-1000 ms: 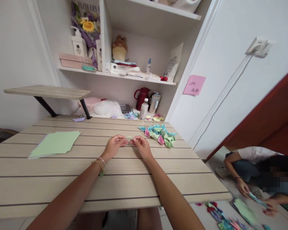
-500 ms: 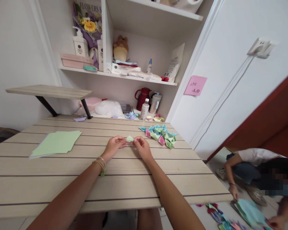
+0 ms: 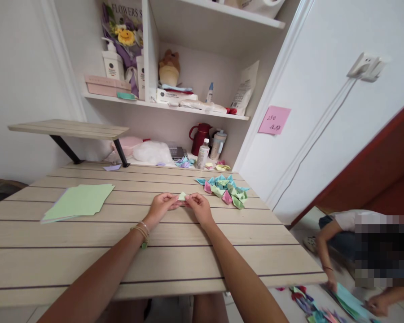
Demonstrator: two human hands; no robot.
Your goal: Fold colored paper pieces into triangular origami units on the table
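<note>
Between my two hands, just above the middle of the table, is a small piece of folded light green paper [image 3: 182, 196]. My left hand [image 3: 164, 202] pinches its left end, and my right hand [image 3: 198, 204] pinches the right end. Fingers cover most of the paper; only a small pointed part shows. To the right of my hands lies a pile of folded paper boats [image 3: 220, 187] in blue, green and pink. A stack of light green paper sheets [image 3: 82, 202] rests on the table's left side.
A raised wooden shelf [image 3: 69, 128] stands at the back left. Along the back are a clear bottle [image 3: 202, 154], a dark red jug [image 3: 199, 138] and a plastic bag [image 3: 152, 152]. At the lower right, a person crouches with blue-green paper [image 3: 350, 301] beside folded papers [image 3: 308, 305] on the floor.
The folded paper is now more covered by my fingers, and my hands have shifted only slightly. The crouching person's hands and blue-green paper have moved.
</note>
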